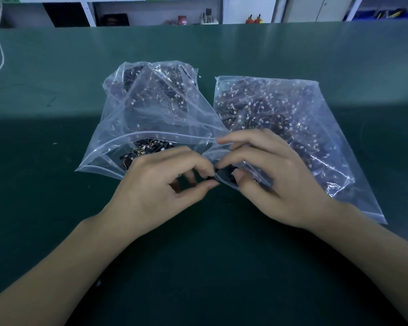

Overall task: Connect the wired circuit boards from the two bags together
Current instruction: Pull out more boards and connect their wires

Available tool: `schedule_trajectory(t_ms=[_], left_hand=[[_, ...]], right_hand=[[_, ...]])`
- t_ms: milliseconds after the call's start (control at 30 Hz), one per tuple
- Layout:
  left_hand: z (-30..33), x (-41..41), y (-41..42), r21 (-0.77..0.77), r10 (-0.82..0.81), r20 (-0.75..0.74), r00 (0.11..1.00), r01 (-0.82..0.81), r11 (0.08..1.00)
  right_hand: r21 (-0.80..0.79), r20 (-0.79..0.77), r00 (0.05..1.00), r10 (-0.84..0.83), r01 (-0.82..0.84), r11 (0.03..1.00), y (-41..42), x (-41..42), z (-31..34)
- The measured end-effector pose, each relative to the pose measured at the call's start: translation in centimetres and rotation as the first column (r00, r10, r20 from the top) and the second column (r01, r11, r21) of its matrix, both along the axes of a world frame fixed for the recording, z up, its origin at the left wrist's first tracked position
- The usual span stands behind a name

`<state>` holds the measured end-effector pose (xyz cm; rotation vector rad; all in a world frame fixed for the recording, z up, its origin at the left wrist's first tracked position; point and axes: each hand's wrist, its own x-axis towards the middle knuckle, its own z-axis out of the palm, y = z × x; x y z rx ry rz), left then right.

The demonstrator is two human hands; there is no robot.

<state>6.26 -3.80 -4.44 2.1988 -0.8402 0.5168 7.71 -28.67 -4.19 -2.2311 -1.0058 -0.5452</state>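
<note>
Both hands meet at the near edge of the desk, fingertips almost touching over a small dark circuit board. The left hand has its thumb and curled forefinger pinched on the board's left end, so its grip is grasping that piece. The right hand curls its forefinger and thumb round the board's right end, partly through or against the thin plastic of a bag mouth; whether plastic lies between finger and board cannot be told. Its other fingers are spread and bent above. Just behind the left hand lies the left bag, a clear zip bag with its mouth open toward the person, holding dark boards with thin wires and small white connectors; a few boards sit right at the opening. Beside it, touching along the middle, lies the right bag, flatter and wider, filled with the same kind of wired boards, its near corner under the right hand. Both bags rest on the dark green desk. A pale cord hangs at the far left edge, and white shelving with small items stands beyond the desk.
</note>
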Motion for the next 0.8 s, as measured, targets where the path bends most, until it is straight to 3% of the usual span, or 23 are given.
schedule_trajectory(t_ms=[333,800], left_hand=[[0.01,-0.25,-0.08,-0.074,0.050,-0.004,0.999,-0.050,0.996],[0.06,-0.37,-0.43,-0.057,0.094,0.127,0.987,-0.087,0.995]], right_hand=[[0.064,0.062,0.998,0.009,-0.013,0.998,0.11,0.55,-0.34],[0.115,0.054,0.998,-0.018,0.012,0.993,0.26,0.36,-0.16]])
